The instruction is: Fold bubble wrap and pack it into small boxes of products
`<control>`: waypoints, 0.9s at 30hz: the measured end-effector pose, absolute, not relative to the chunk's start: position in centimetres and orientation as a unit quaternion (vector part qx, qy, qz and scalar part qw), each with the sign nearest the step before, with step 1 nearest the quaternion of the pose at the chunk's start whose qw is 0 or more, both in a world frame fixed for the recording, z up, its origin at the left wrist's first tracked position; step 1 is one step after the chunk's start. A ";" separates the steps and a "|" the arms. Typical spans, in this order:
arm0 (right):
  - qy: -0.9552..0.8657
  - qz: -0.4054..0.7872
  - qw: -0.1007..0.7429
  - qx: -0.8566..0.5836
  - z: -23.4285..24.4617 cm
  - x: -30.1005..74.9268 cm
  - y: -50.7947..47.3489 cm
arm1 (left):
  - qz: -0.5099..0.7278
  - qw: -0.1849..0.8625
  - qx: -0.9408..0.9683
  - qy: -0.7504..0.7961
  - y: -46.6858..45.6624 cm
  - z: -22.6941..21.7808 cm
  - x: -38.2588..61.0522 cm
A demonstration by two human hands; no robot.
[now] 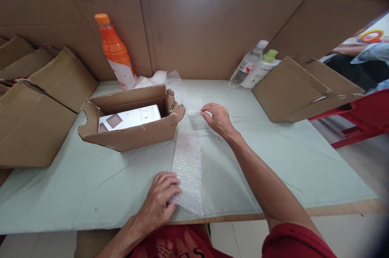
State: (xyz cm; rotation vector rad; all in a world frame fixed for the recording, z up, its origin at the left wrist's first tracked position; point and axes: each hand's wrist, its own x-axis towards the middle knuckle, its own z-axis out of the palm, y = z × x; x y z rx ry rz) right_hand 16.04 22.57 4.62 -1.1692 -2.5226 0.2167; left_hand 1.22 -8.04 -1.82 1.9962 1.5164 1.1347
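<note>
A bubble wrap bag (187, 160) lies flat on the table, running from its front edge toward the middle. My left hand (161, 199) rests on the bag's lower left side, fingers slightly bent and laid over it. Farther up, my right hand (217, 118) pinches the edge of a thin clear plastic film (193, 112) between thumb and forefinger. Whether this film is joined to the bag, I cannot tell. Left of the film stands an open cardboard box (146, 134), with a white printed box (133, 118) inside.
More cardboard boxes (33, 120) stand at the left, and another cardboard box (291, 91) at the right. An orange bottle (115, 51), a clear water bottle (247, 65) and a white green-capped bottle (261, 69) line the cardboard wall (212, 18). Beyond the table, a red chair (361, 116) stands beside another person.
</note>
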 end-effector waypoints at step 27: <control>-0.880 0.208 0.282 -0.321 5.1 21.1 8.4 | 0.382 0.212 0.666 0.605 -6.2 0.6 0.3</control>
